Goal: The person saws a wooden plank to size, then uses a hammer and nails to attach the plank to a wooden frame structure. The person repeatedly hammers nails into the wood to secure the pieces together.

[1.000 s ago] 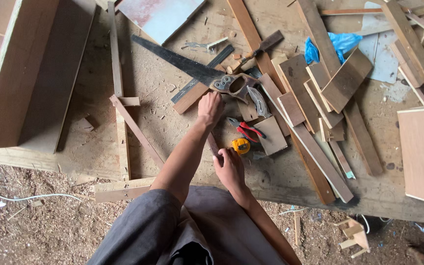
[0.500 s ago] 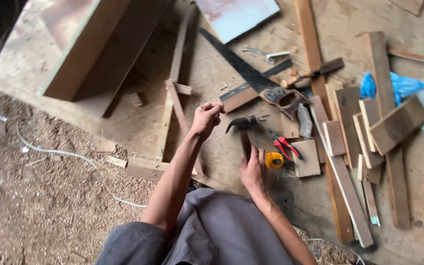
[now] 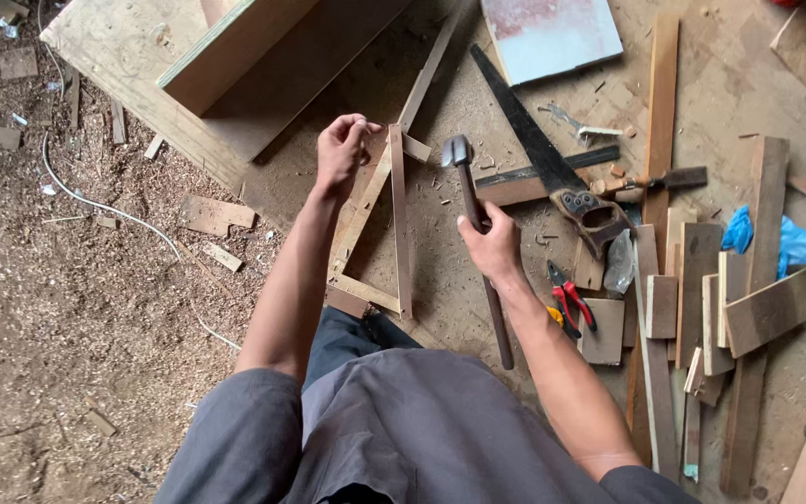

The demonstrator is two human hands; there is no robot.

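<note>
Hammer (image 3: 482, 252), dark wooden handle with metal head uppermost, gripped mid-handle by the closed right hand (image 3: 492, 247). Left hand (image 3: 342, 149) curled, pinching the top of a triangular slat frame (image 3: 394, 224) on the platform (image 3: 123, 65).

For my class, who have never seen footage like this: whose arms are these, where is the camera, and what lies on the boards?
The camera sits on a person's head and looks down, so both arms are that person's own. The right hand grips a hammer by its dark handle, head pointing away. The left hand pinches the top of a triangular frame of thin wooden strips. To the right lie a handsaw, red-handled pliers, short wood offcuts and a blue plastic bag. Sawdust covers the ground to the left.
</note>
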